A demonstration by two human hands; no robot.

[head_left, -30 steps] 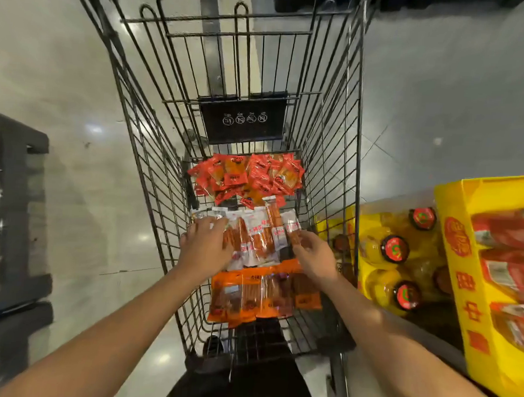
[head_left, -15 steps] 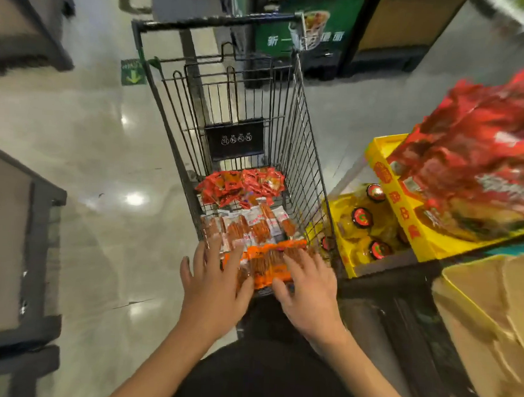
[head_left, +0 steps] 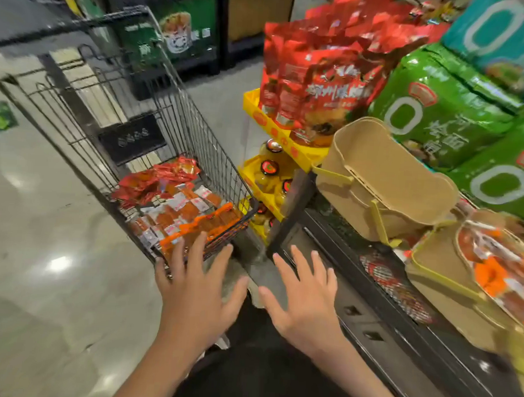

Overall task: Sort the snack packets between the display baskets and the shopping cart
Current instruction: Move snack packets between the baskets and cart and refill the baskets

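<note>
floor: shopping cart at 10 o'clock | dark shelf at 3 o'clock: two tan baskets, green bags

You have one shopping cart in front of you and two tan display baskets on the shelf, the nearer one holding packets. Three kinds of snack packets lie in the cart: red, clear-and-white and orange; each pile is too jumbled to count. Your two hands are in view.
</note>
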